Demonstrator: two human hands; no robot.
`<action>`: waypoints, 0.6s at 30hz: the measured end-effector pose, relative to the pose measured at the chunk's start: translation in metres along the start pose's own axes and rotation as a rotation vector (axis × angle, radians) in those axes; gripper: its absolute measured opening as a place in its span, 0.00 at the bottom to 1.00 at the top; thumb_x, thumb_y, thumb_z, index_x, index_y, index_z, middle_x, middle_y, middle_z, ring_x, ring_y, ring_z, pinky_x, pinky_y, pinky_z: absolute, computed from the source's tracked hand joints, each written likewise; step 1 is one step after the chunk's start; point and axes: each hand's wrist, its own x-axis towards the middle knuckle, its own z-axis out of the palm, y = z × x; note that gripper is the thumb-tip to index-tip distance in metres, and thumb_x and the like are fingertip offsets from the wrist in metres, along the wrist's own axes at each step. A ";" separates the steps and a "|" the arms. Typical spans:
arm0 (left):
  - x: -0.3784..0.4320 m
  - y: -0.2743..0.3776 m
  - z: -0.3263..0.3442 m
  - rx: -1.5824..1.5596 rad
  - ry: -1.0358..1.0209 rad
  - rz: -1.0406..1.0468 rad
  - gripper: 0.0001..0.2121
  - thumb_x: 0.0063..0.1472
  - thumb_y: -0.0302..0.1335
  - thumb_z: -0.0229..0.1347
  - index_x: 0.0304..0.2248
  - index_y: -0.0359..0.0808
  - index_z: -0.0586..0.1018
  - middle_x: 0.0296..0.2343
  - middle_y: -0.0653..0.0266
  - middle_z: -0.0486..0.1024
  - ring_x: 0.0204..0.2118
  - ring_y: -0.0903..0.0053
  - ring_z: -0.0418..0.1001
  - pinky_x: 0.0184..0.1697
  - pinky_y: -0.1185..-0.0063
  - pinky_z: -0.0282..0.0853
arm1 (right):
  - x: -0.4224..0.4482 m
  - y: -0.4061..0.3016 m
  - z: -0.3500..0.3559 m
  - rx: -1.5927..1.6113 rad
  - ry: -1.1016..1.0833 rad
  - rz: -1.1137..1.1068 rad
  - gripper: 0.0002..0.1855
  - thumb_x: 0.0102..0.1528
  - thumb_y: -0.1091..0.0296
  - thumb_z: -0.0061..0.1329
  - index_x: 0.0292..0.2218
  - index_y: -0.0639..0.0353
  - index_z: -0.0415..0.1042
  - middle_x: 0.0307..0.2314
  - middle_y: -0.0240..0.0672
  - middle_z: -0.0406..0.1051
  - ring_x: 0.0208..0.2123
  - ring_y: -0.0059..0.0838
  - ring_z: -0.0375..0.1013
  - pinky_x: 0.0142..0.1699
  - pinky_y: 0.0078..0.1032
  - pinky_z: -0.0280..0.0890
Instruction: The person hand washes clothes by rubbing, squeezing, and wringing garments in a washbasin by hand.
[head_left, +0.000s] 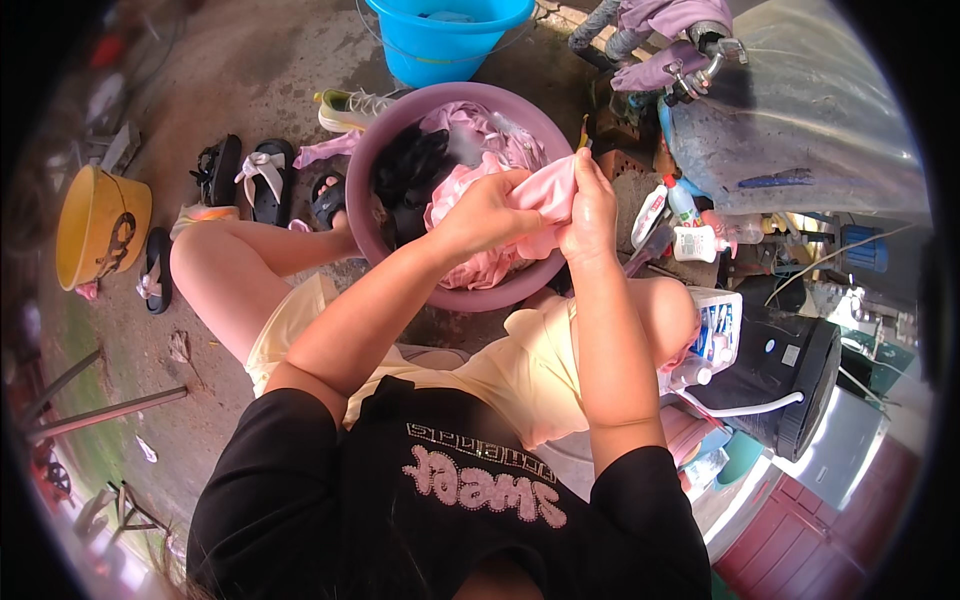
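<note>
A pink cloth garment (546, 189) is stretched between both hands over a round mauve plastic basin (457, 299). My left hand (487, 210) grips its near side, with thumb and fingers closed on the fabric. On the other side my right hand (590, 206) pinches the garment's raised edge. Below the hands, more pink ruffled clothing (480, 270) lies heaped in the basin. Black cloth (412, 169) is bunched at the basin's left side, and light purple-pink fabric (517, 139) lies at its far side, near some whitish wet material. How far the held garment reaches into the heap is hidden.
Beyond the basin stands a blue bucket (435, 56); a pale sneaker (349, 110) and black sandals (268, 184) lie left of it. A yellow bucket (105, 225) is farther left. Plastic bottles (682, 204), a black bin (780, 375) and a metal faucet (701, 79) are at the right.
</note>
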 end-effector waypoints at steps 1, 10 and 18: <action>-0.001 0.002 0.002 -0.043 0.017 0.026 0.14 0.43 0.25 0.55 0.32 0.29 0.71 0.21 0.66 0.70 0.22 0.87 0.66 0.25 0.87 0.61 | 0.000 0.000 0.000 0.000 0.000 0.001 0.09 0.54 0.62 0.41 0.31 0.59 0.66 0.25 0.27 0.64 0.27 0.18 0.65 0.34 0.18 0.63; -0.002 -0.004 -0.003 -0.156 -0.009 0.024 0.12 0.43 0.21 0.54 0.31 0.30 0.71 0.18 0.68 0.69 0.17 0.89 0.64 0.19 0.91 0.57 | 0.000 0.001 0.001 -0.030 0.017 -0.020 0.08 0.54 0.63 0.42 0.31 0.58 0.66 0.24 0.26 0.64 0.27 0.17 0.65 0.33 0.18 0.62; -0.003 -0.009 -0.008 -0.152 -0.012 0.024 0.15 0.42 0.20 0.53 0.34 0.30 0.71 0.20 0.68 0.70 0.19 0.90 0.65 0.20 0.92 0.58 | -0.003 0.000 0.004 -0.045 0.011 -0.007 0.09 0.53 0.61 0.42 0.31 0.57 0.66 0.24 0.26 0.64 0.28 0.18 0.65 0.34 0.18 0.62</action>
